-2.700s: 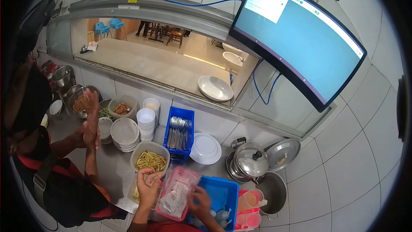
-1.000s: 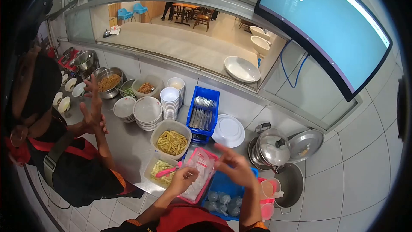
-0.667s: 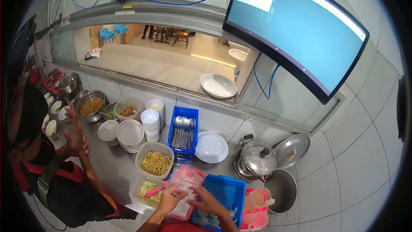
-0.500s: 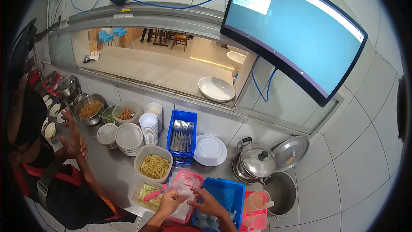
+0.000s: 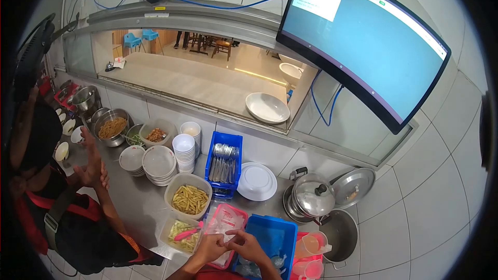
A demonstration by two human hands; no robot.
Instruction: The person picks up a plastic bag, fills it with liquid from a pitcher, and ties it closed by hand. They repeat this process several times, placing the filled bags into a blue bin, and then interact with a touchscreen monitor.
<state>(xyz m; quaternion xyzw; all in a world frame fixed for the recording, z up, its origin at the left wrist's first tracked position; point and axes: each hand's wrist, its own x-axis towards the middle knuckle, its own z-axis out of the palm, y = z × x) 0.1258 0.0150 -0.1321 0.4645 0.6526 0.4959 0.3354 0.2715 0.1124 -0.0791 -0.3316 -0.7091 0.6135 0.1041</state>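
Observation:
My left hand (image 5: 210, 248) and my right hand (image 5: 246, 246) meet over the front of a pink tray (image 5: 213, 221) that holds clear plastic bags (image 5: 228, 221). Both sets of fingers are pinched together, almost touching; anything between them is too small or see-through to make out. Left of my left hand, a pink-handled utensil (image 5: 188, 232) rests in a container of pale cut vegetables (image 5: 178, 227). Below my right hand is a blue bin (image 5: 270, 224) with small filled clear bags (image 5: 277, 262) inside.
Behind stand a tub of yellow-green pieces (image 5: 190, 199), stacked bowls (image 5: 158, 163), cups (image 5: 184, 150), a blue cutlery bin (image 5: 224, 163) and white plates (image 5: 257, 181). Pots (image 5: 314, 197) and pink jugs (image 5: 311, 243) are at right. A co-worker (image 5: 67, 218) stands at left, hands together. A screen (image 5: 363, 41) hangs above.
My hands have come closer together, and my right fingers have gone from spread to pinched. The view has shifted slightly. The co-worker's hands stay together.

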